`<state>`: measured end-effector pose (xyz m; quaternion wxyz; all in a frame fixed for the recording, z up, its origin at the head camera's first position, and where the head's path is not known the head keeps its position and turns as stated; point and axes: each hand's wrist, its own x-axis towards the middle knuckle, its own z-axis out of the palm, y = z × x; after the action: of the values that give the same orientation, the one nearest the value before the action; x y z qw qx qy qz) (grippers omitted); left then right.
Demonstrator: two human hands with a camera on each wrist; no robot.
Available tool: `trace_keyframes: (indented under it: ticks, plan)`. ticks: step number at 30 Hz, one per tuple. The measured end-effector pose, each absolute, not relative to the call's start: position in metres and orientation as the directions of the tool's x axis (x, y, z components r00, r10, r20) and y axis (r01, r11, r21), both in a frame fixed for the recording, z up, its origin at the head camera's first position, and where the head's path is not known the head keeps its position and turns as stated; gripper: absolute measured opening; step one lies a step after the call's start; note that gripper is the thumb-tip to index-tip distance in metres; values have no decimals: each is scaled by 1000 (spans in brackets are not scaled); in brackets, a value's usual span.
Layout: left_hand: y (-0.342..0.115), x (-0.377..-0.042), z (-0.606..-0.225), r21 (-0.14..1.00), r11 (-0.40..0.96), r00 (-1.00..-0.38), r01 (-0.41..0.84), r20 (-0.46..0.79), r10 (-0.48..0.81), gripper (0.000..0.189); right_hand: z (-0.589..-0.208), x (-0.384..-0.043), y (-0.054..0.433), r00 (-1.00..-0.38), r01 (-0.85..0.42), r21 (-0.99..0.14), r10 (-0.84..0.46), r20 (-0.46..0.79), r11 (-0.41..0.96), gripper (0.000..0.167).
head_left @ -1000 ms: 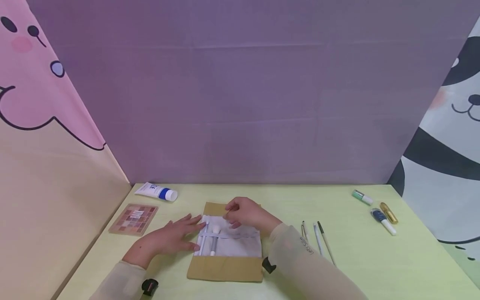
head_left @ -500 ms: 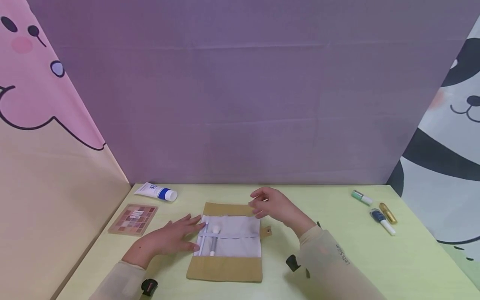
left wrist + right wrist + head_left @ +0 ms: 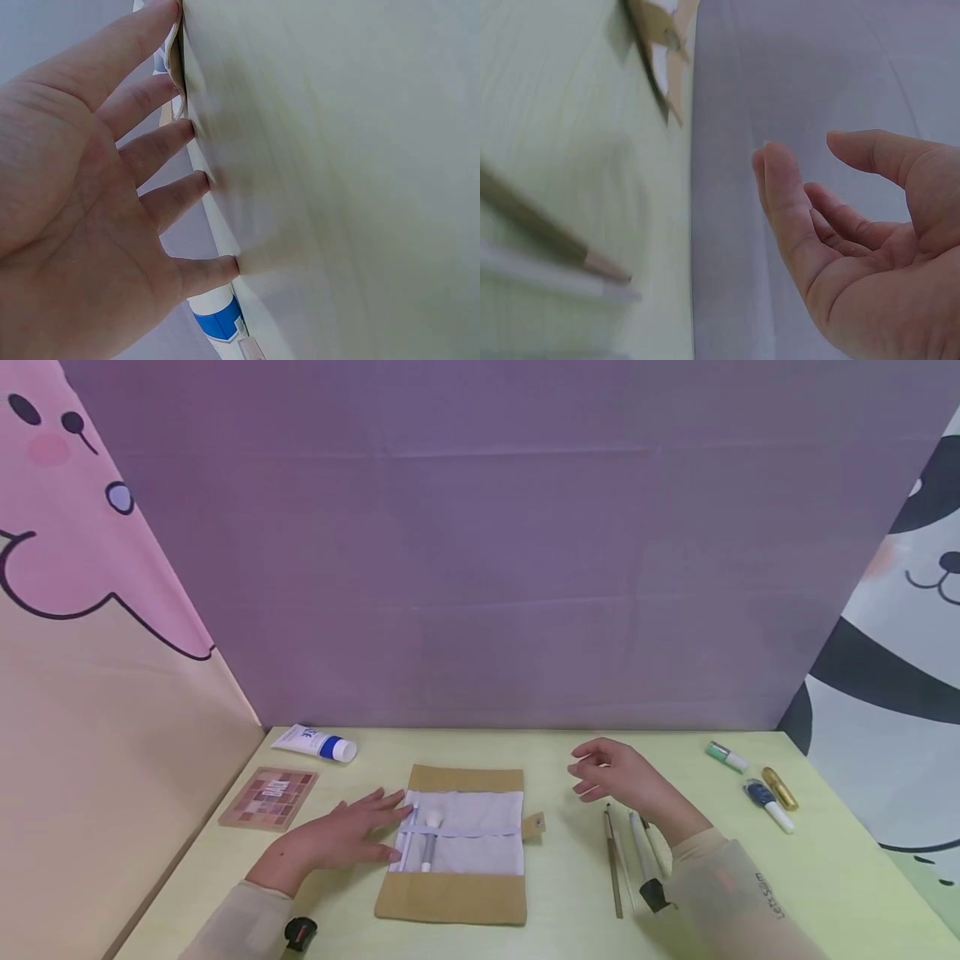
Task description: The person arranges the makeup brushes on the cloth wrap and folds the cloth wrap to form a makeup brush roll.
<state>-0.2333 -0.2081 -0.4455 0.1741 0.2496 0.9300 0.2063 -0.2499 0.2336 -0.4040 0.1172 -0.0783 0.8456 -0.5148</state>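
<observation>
A tan fabric brush roll point(image 3: 452, 900) lies unfolded at the table's middle, its pale lining facing up. Under the lining's strap sit a makeup brush point(image 3: 428, 843) with a pale head and, by the left edge, slim white sticks point(image 3: 407, 839). My left hand point(image 3: 341, 839) spreads its fingers, the tips resting on the roll's left edge and the table. Above the table, to the right of the roll, my right hand point(image 3: 615, 772) hovers with loosely bent fingers and nothing in them. Below it lie a brown pencil-like brush point(image 3: 613, 868) and several slim tools, partly hidden by the arm.
An eyeshadow palette point(image 3: 270, 798) and a white tube with a blue band point(image 3: 313, 744) lie at the left. At the far right are a green-and-white bottle point(image 3: 726, 756), a gold tube point(image 3: 780, 788) and a dark blue bottle with a white cap point(image 3: 768, 805).
My right hand has moved from above the roll to the right, uncovering the roll's snap tab and the slim tools' tips. The left hand has stayed in place.
</observation>
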Motion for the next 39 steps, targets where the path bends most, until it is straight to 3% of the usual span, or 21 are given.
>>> trace_keyframes:
  ticks: [11, 25, 39]
  plan:
    - [-205, -236, -447, 452, 806, -818, 383, -240, 523, 79, -419, -233, 268, -957, 49, -884, -232, -175, 465, 53]
    - [-208, -234, -447, 447, 809, -821, 382, -238, 519, 77, -441, -227, 279, -937, 124, -877, -237, -257, 464, 38]
    - [-209, -234, -450, 448, 809, -822, 380, -239, 518, 78, -432, -224, 263, -953, 120, -767, -143, -267, 630, 21]
